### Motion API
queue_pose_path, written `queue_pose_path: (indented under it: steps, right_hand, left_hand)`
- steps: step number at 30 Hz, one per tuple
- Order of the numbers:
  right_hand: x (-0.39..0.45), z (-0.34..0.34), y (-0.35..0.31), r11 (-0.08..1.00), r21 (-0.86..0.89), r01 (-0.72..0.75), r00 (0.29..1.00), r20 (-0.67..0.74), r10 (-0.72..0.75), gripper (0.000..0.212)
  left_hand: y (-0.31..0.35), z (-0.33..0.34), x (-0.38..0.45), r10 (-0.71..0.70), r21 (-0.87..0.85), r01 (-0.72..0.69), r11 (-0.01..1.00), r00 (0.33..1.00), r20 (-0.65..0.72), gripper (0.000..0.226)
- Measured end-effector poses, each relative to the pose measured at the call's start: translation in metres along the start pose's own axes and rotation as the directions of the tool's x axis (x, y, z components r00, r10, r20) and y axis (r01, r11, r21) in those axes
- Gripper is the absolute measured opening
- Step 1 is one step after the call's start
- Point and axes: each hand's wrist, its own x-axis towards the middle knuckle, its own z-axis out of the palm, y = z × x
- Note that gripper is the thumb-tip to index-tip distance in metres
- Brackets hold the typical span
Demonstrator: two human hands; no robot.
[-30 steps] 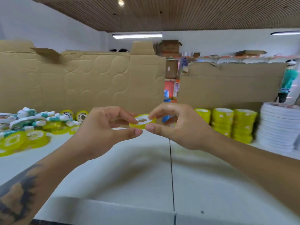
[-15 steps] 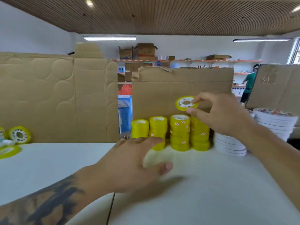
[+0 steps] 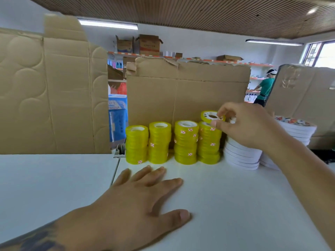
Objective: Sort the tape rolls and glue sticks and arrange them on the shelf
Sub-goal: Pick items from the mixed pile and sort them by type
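— Your right hand [image 3: 248,125] pinched a small yellow tape roll [image 3: 211,116] just above the rightmost yellow stack [image 3: 209,143].
— And your left hand [image 3: 137,201] lay flat, fingers spread, on the white table [image 3: 235,205].

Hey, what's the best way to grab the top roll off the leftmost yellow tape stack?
Pinch the top roll by its outer rim from above, thumb and fingers on opposite sides. It lies flat with its core hole up, and the neighbouring stack crowds its right side.
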Motion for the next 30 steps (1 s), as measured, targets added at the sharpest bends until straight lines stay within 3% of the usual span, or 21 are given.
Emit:
queue_pose_path:
  steps: [11, 15, 21, 25, 27, 30]
  right_hand:
    - [0.000, 0.004, -0.003, 0.993, -0.105, 0.050, 0.998, 0.046, -0.046, 0.022]
    - [-0.001, 0.007, 0.000, 0.992, -0.085, 0.089, 0.994, 0.071, -0.083, 0.044]
    - [-0.009, 0.000, -0.016, 0.975, -0.198, 0.099, 0.995, 0.022, -0.096, 0.056]
    - [-0.029, -0.001, -0.046, 0.969, -0.016, 0.245, 0.964, -0.098, -0.246, 0.050]
    - [-0.044, 0.006, -0.065, 0.922, 0.145, 0.358, 0.929, -0.148, -0.338, 0.038]
    - [-0.065, 0.026, -0.105, 0.842, 0.273, 0.466, 0.884, -0.102, -0.456, 0.024]
  left_hand:
    - [-0.002, -0.002, 0.000, -0.001, -0.001, 0.001, 1.000, 1.000, 0.031, 0.081]
    - [-0.001, -0.003, 0.000, 0.014, -0.017, -0.013, 1.000, 0.999, 0.042, 0.083]
    - [-0.009, -0.010, 0.004, 0.047, -0.012, -0.048, 0.999, 0.998, -0.034, 0.077]
    - [-0.028, -0.022, -0.002, 0.074, 0.051, -0.064, 0.997, 0.966, -0.246, 0.064]
    - [-0.043, -0.033, -0.016, 0.028, -0.029, -0.039, 0.999, 0.952, -0.304, 0.060]
    - [-0.071, -0.054, -0.041, -0.051, -0.102, 0.014, 0.995, 0.926, -0.374, 0.048]
